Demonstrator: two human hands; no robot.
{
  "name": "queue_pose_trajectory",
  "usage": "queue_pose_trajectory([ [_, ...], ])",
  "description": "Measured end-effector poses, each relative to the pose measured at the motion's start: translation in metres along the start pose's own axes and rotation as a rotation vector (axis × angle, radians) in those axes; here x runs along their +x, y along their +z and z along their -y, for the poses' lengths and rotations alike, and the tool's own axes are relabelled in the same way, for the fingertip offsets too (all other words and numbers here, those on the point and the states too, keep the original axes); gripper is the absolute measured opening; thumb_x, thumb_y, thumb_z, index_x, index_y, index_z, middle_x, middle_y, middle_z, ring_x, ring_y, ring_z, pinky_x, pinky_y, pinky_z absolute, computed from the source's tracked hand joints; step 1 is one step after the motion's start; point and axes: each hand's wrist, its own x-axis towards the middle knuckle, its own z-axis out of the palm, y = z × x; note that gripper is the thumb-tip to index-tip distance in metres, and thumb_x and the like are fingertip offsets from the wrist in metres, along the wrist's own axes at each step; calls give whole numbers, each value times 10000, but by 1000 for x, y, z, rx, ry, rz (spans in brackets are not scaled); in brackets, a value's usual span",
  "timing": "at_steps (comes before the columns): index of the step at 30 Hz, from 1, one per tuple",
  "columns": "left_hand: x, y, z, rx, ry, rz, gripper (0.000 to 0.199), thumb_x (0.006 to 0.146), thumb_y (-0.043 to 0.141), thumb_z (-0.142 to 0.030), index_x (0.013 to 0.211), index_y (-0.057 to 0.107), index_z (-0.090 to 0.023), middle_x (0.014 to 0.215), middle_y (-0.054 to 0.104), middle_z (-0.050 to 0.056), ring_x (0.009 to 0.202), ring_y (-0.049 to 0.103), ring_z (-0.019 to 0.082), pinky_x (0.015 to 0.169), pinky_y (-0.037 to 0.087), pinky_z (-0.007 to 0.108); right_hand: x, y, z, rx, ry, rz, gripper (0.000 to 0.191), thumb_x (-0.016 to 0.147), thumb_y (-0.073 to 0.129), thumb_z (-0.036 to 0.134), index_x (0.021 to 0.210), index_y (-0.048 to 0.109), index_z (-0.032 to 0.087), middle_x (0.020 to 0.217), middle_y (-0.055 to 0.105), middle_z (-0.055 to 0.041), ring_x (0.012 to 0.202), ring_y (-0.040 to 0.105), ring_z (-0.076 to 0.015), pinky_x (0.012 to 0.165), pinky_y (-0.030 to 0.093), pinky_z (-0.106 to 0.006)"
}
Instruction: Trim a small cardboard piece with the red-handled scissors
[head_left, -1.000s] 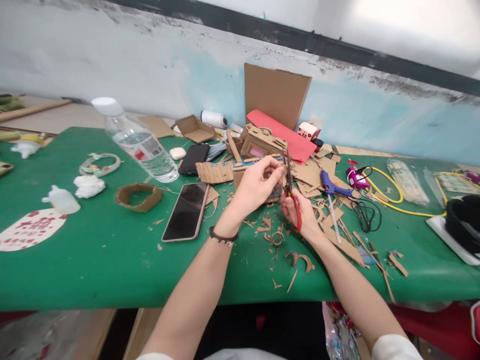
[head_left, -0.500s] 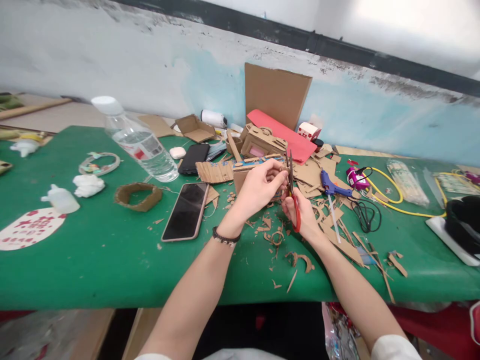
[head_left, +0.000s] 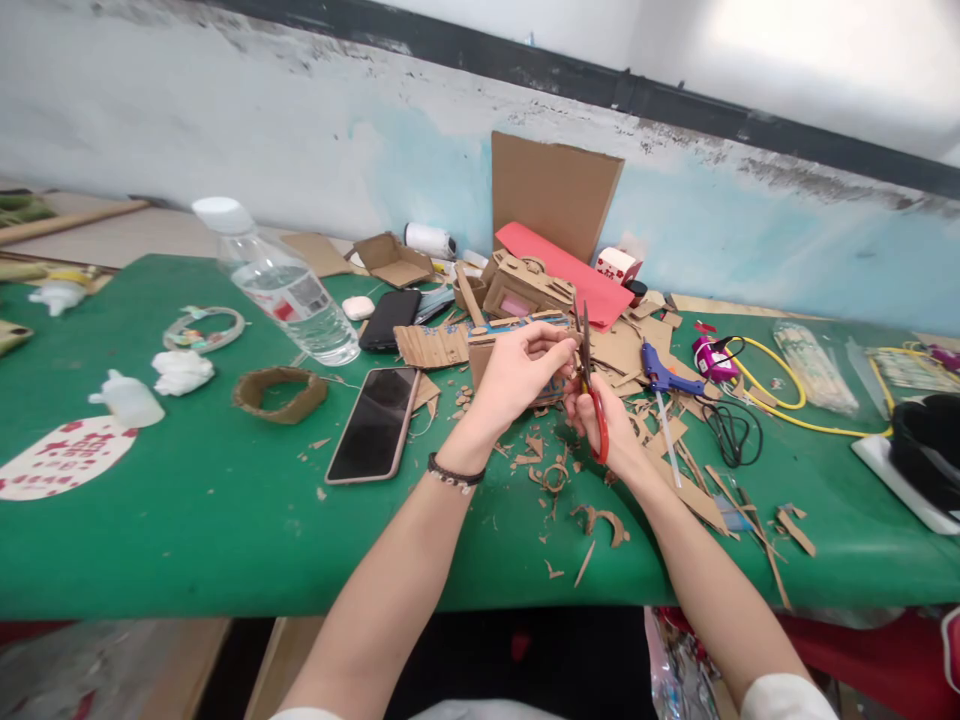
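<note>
My right hand [head_left: 609, 425] grips red-handled scissors [head_left: 600, 425], their dark blades pointing up and away from me. Just left of the blades, my left hand [head_left: 525, 370] is closed in a pinch on what looks like a small cardboard piece, mostly hidden by the fingers. Behind the hands stands a cardboard camera model [head_left: 529, 287]. A corrugated cardboard strip [head_left: 433, 346] lies to the left of it. Cardboard scraps [head_left: 555, 475] are scattered below both hands.
A phone [head_left: 375, 425], a cardboard ring [head_left: 280, 394] and a tilted-looking water bottle [head_left: 289, 290] are on the left. To the right lie a blue glue gun [head_left: 667, 372], its black cord [head_left: 731, 430] and a bag of sticks [head_left: 814, 365]. A cardboard sheet [head_left: 555, 190] leans on the wall.
The scissors have turned slightly, their handle shifting a little to the right and their blades sitting closer to upright. My left hand keeps its pinch in nearly the same place.
</note>
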Motion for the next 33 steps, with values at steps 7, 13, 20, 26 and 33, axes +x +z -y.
queue_pose_trajectory([
  [7,0,-1,-2,36,-26,27,277,854,816,-387,862,679,-147,686,708,12,613,679,133,666,611,274,-1,-3,4,-10,-1,46,573,1012,485,763,1152,643,230,828,645,-54,670,585,-202,617,522,-346],
  [13,-1,-2,-5,74,-36,23,251,870,782,-368,855,670,-143,707,717,20,617,685,131,658,596,261,-2,-8,4,-56,-15,94,599,1018,445,776,1194,638,238,886,669,-73,703,610,-219,654,542,-371],
  [20,1,-2,0,76,-5,24,217,884,763,-337,852,661,-148,698,702,11,603,665,120,643,577,244,-3,-8,7,-40,-3,100,546,1042,439,736,1142,629,234,835,658,-60,656,588,-201,602,511,-350],
  [26,1,-1,4,82,3,21,200,897,757,-317,874,662,-142,727,703,21,634,678,122,657,592,240,-3,0,4,-24,32,54,489,1043,472,716,1020,576,238,683,572,1,554,503,-158,516,411,-295],
  [33,0,14,12,-115,-46,-66,235,874,792,-305,969,630,-164,795,689,9,695,696,128,646,618,239,-4,10,-7,8,109,-56,472,1028,504,720,973,541,253,561,507,54,414,443,-136,428,355,-273],
])
